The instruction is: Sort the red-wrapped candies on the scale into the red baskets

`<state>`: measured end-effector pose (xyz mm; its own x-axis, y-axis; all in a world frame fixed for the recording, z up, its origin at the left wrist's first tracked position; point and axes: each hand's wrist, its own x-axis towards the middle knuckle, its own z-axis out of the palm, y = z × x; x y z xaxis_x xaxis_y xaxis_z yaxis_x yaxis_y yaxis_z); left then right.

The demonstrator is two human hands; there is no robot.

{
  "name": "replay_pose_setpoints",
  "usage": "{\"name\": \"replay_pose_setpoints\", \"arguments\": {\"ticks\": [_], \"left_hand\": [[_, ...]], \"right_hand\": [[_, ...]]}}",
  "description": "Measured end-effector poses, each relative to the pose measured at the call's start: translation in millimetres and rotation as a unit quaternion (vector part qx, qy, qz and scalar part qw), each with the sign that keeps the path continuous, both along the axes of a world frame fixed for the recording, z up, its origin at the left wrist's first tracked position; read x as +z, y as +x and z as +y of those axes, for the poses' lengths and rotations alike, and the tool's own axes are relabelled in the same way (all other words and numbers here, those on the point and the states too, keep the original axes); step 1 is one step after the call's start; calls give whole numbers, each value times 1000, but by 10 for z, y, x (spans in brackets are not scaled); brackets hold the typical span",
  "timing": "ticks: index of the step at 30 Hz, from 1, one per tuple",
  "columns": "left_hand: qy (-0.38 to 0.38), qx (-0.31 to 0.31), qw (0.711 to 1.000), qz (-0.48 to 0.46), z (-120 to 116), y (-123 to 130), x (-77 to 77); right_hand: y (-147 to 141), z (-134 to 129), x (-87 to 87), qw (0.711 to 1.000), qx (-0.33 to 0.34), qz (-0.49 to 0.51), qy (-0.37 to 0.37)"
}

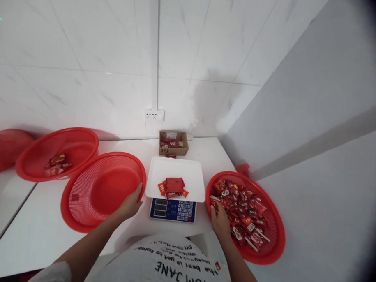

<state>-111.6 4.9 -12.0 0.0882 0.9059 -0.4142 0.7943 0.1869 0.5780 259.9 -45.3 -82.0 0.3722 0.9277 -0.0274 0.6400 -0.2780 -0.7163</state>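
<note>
My left hand (130,205) is closed on the right rim of a red plastic basket (104,191) with perforated walls. My right hand (220,222) reaches over the left rim of another red basket (278,243), which is full of small red snack packets (247,213). Its fingers are bent together among the packets at that side; what they hold, if anything, is hidden. Between my hands stands a blue digital scale (172,210) with a white tray (154,172) on top. A small pile of red packets (174,185) lies on the tray.
Behind the scale is a small cardboard box (164,151) with red packets inside. A third red basin (83,137) with a few packets stands at left, beside a red bag (9,149). A wall socket (154,114) is above the white table (27,234); a grey partition (329,170) rises at right.
</note>
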Motion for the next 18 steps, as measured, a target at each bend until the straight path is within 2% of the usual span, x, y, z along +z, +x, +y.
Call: {"name": "replay_pose_setpoints", "arguments": {"ticks": [5, 9, 14, 18], "left_hand": [[31, 38, 998, 36, -9, -123, -90], [30, 49, 997, 55, 30, -128, -113], [32, -13, 999, 37, -43, -47, -117], [54, -53, 995, 60, -71, -100, -127]], "right_hand": [[-15, -3, 29, 1000, -2, -5, -17], [-20, 2, 35, 1000, 7, -10, -19], [-8, 11, 15, 1000, 5, -11, -23], [-3, 5, 4, 1000, -4, -8, -14]]}}
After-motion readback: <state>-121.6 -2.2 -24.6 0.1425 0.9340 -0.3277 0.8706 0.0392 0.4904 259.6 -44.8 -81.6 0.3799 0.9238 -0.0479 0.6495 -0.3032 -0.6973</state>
